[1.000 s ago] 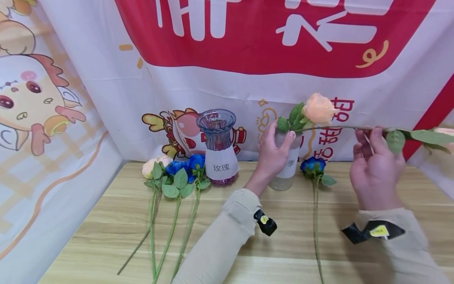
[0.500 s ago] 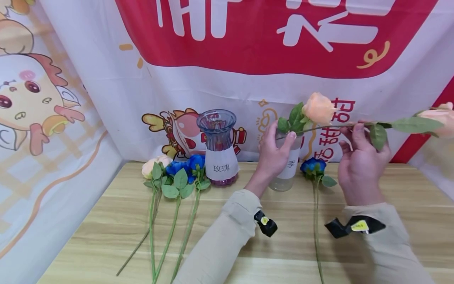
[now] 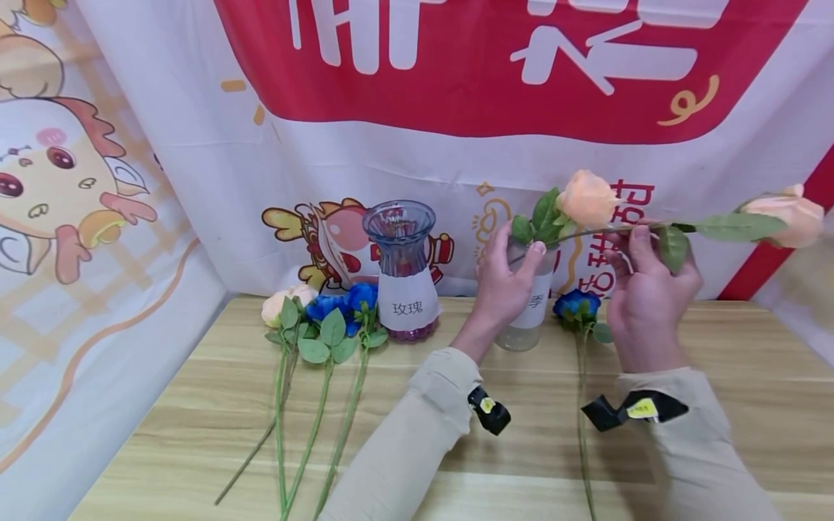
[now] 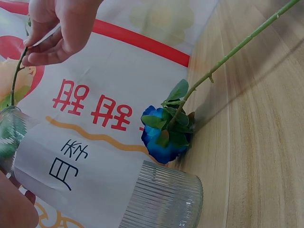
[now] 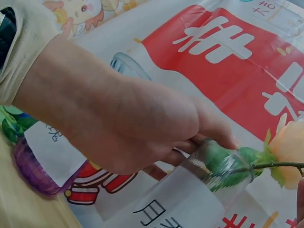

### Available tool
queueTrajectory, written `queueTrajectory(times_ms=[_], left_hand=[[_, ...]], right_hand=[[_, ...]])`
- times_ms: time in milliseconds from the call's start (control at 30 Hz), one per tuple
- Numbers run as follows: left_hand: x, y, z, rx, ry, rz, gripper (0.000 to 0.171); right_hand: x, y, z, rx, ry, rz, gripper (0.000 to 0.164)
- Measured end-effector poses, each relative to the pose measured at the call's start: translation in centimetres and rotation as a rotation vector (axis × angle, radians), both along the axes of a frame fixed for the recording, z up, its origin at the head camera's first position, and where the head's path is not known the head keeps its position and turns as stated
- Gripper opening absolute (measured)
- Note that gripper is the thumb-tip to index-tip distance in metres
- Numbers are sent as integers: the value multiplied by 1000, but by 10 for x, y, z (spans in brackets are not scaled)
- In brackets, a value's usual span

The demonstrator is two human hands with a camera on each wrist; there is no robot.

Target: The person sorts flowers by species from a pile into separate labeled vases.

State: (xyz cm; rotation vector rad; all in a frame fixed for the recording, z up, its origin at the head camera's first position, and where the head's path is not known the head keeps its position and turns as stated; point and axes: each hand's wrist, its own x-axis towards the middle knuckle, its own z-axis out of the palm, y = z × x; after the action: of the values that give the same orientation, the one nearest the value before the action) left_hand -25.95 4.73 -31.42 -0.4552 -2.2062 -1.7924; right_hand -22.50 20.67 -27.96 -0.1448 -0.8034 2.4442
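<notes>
A clear ribbed glass vase (image 3: 519,337) with a white handwritten label stands on the table, and my left hand (image 3: 504,286) grips it near the rim. One peach artificial flower (image 3: 588,199) rises from its mouth, leaves at the rim. My right hand (image 3: 654,307) pinches the stem of a second peach flower (image 3: 785,217), held nearly level with its bloom to the right. In the right wrist view, that stem (image 5: 270,165) runs into the vase mouth, past the green leaves seen through the glass. My left fingers partly cover the vase's neck.
A blue-and-purple glass vase (image 3: 399,239) with a label stands left of the clear one. Left of it lie blue flowers (image 3: 326,310) and a pale peach flower (image 3: 287,302). Another blue flower (image 3: 576,307) lies between my hands. A printed cloth (image 3: 339,152) hangs behind.
My right hand has moved left with the second peach flower, bringing its bloom further into view and its stem further into the vase mouth. My left hand stays on the clear vase.
</notes>
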Motion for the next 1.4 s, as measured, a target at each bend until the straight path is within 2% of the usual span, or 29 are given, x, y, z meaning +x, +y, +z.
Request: queueTrajectory(times_ms=[267,533,700,1067,1233,1400], left_hand=[[0,-1,-1,0,8,-5,56],[1,-2,0,5,3,-8,57],[0,-1,0,5,9,-3,57],[0,0,0,3,10,7,57],[-1,0,0,-1,20,16,56],[-1,0,0,-3,23,19,55]], right_hand=[[-6,-5,-8,-49,26,10,27],[-6,-2,-12,-45,-53,44,34],[-10,-2,-12,-66,-86,50,31],[-13,-14,-14,-133,-103,113,30],[-14,-19,-15,-121,-127,164,29],[-15,-20,-16,-115,-143,180,28]])
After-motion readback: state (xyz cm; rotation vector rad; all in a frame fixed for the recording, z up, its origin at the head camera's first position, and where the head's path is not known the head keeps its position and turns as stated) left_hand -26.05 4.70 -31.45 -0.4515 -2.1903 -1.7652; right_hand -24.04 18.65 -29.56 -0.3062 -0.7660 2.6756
